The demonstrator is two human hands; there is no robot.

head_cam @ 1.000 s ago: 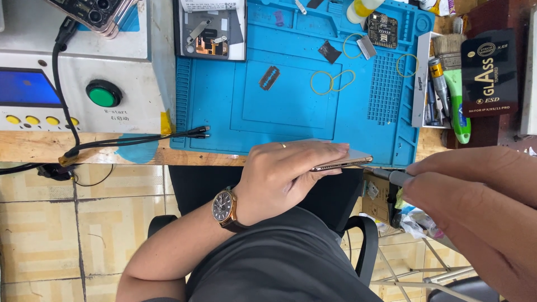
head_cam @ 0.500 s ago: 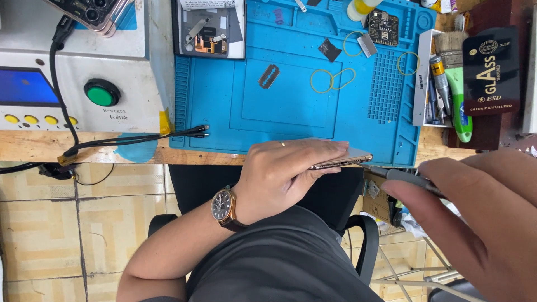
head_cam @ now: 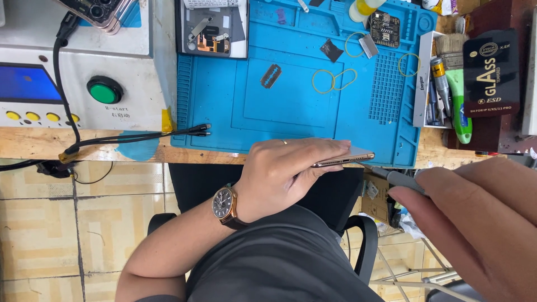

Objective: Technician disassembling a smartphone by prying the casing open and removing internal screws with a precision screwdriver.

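Note:
My left hand (head_cam: pixel 285 173), with a brown-strapped watch on its wrist, grips a thin gold-edged phone (head_cam: pixel 351 157) edge-on just off the front edge of the blue work mat (head_cam: pixel 291 112). My right hand (head_cam: pixel 475 223), large and close to the camera at the lower right, holds a slim grey-handled tool (head_cam: pixel 395 178). The tool's fine tip points at the phone's right end, touching or nearly touching it.
On the mat lie a razor blade (head_cam: pixel 271 75), yellow rubber bands (head_cam: pixel 333 80), a small circuit board (head_cam: pixel 385 28) and an opened phone back (head_cam: pixel 212 28). A grey machine with a green button (head_cam: pixel 104 89) stands to the left, with black cables (head_cam: pixel 140 136). A white tray of tools (head_cam: pixel 423 78) and a black box (head_cam: pixel 490 72) are on the right.
My right hand shifted slightly while keeping the tool tip at the phone's end. My left hand kept the phone still.

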